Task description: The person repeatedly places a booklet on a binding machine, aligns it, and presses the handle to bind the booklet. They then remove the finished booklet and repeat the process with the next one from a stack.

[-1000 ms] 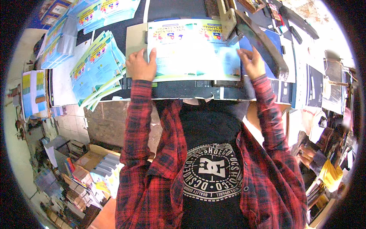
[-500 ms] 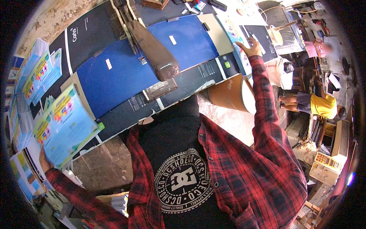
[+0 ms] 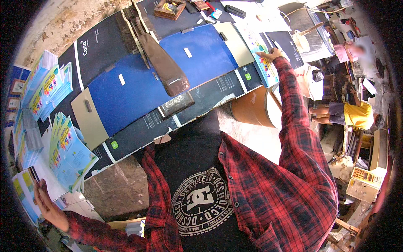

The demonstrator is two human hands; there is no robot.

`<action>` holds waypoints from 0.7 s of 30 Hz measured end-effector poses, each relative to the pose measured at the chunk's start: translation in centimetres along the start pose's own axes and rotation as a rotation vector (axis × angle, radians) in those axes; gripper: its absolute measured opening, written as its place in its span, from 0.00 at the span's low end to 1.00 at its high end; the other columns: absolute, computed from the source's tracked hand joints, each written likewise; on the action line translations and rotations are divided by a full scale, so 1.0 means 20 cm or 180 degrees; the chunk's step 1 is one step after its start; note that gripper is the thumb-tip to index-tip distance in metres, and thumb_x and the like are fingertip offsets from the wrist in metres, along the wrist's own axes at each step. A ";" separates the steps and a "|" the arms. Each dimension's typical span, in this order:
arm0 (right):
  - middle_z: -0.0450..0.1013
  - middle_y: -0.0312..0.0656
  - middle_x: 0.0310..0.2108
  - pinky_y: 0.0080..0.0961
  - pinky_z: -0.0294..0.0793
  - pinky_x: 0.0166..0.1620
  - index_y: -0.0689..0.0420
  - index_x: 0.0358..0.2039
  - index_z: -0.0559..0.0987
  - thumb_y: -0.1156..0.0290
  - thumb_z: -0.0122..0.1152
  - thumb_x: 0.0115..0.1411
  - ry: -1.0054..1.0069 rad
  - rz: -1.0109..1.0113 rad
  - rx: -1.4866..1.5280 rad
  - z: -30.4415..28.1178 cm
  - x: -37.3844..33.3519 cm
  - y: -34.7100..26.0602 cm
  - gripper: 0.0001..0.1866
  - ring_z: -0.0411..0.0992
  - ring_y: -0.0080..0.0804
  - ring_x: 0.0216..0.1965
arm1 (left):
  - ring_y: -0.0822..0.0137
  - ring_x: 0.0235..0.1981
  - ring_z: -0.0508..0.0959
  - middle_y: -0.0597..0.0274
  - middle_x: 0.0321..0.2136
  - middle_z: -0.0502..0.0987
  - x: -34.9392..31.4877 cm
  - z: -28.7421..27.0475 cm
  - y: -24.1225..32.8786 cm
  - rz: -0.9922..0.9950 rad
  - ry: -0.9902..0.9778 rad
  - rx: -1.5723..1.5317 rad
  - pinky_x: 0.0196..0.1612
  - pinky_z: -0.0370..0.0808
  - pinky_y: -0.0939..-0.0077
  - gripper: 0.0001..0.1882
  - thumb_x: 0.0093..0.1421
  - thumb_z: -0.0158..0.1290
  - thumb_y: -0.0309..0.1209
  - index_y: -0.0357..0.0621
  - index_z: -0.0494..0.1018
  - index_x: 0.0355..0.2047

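My right hand (image 3: 270, 55) is at the far right of the bench, fingers drawn together on the edge of a light blue printed booklet (image 3: 262, 63) lying in a pile. My left hand (image 3: 49, 206) is raised off the left end of the bench with its fingers stretched and nothing in it. Close to it stands a fanned heap of similar booklets (image 3: 69, 153). Between my hands a blue board (image 3: 130, 96) with beige ends lies across the bench. Over its middle reaches a bench tool with a long brown arm (image 3: 161, 63).
More booklet stacks (image 3: 52, 86) stand at the far left. A small wooden box (image 3: 169, 8) and a dark case (image 3: 235, 11) lie at the back. Under the bench's right side is a brown drum (image 3: 254, 108). A person in a yellow top (image 3: 357, 116) stands farther right.
My left hand has let go of a booklet, which now rests with the left heap, and has moved down and away. My right hand's fingers have closed in over the right pile.
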State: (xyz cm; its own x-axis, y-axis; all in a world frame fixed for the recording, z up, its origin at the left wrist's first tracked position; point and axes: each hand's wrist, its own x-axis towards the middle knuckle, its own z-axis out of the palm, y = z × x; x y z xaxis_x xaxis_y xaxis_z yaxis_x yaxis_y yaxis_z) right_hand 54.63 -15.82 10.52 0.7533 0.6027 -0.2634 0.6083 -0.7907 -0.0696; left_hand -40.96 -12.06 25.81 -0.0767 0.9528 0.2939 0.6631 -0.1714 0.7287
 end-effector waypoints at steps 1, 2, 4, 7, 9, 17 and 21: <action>0.76 0.54 0.46 0.34 0.72 0.55 0.66 0.52 0.74 0.25 0.72 0.28 -0.0204 -0.0038 0.0027 0.01 0.02 -0.03 0.61 0.75 0.43 0.50 | 0.59 0.58 0.71 0.45 0.55 0.71 -0.07 0.00 0.18 -0.0035 0.0025 0.0218 0.62 0.64 0.62 0.26 0.70 0.45 0.41 0.31 0.65 0.59; 0.76 0.54 0.46 0.34 0.72 0.55 0.66 0.51 0.74 0.26 0.72 0.28 -0.0113 -0.0077 0.0143 0.02 0.02 -0.02 0.60 0.75 0.43 0.50 | 0.59 0.56 0.73 0.46 0.54 0.73 -0.12 0.00 0.29 0.0187 -0.0072 0.0190 0.60 0.65 0.61 0.27 0.69 0.47 0.42 0.32 0.66 0.59; 0.76 0.54 0.46 0.35 0.72 0.54 0.66 0.50 0.75 0.28 0.73 0.29 0.0063 -0.0143 0.0380 0.05 0.00 -0.01 0.59 0.75 0.42 0.49 | 0.58 0.52 0.76 0.46 0.50 0.76 -0.22 0.02 0.49 0.0629 -0.0281 0.0140 0.56 0.69 0.58 0.30 0.66 0.52 0.44 0.32 0.66 0.59; 0.76 0.55 0.47 0.36 0.72 0.54 0.65 0.49 0.77 0.29 0.75 0.29 0.0264 -0.0082 0.0490 0.00 0.00 0.01 0.57 0.75 0.43 0.49 | 0.55 0.45 0.79 0.48 0.41 0.80 -0.30 0.36 0.73 0.1713 -0.1424 -0.1344 0.54 0.70 0.52 0.28 0.61 0.57 0.45 0.34 0.71 0.51; 0.76 0.55 0.47 0.37 0.72 0.56 0.66 0.50 0.77 0.29 0.74 0.30 0.0077 0.0088 0.0409 0.00 -0.03 0.00 0.56 0.75 0.44 0.50 | 0.56 0.41 0.81 0.52 0.38 0.82 -0.21 0.67 0.92 0.2287 -0.2556 -0.1865 0.48 0.74 0.55 0.34 0.52 0.65 0.46 0.37 0.72 0.53; 0.73 0.55 0.53 0.37 0.69 0.60 0.62 0.55 0.74 0.24 0.70 0.30 0.0372 0.0104 0.0331 0.05 -0.07 -0.05 0.60 0.72 0.46 0.56 | 0.51 0.45 0.79 0.52 0.42 0.80 -0.35 1.24 1.16 0.1932 -0.3024 -0.1537 0.50 0.73 0.60 0.25 0.49 0.67 0.35 0.37 0.77 0.46; 0.74 0.57 0.52 0.37 0.70 0.58 0.65 0.54 0.75 0.21 0.67 0.29 0.0440 0.0247 0.0084 0.09 -0.11 -0.09 0.63 0.73 0.46 0.54 | 0.51 0.44 0.79 0.52 0.42 0.80 -0.41 1.20 1.03 0.1532 -0.2974 -0.1385 0.51 0.72 0.60 0.26 0.49 0.67 0.33 0.38 0.76 0.48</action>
State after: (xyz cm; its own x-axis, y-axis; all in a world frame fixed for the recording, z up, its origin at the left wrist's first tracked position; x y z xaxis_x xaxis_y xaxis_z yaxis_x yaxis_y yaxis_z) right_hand 51.54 -15.94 9.42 0.8261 0.5473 -0.1342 0.5414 -0.8369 -0.0800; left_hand -8.82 -17.33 23.70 0.8219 0.5474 0.1579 0.1449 -0.4689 0.8713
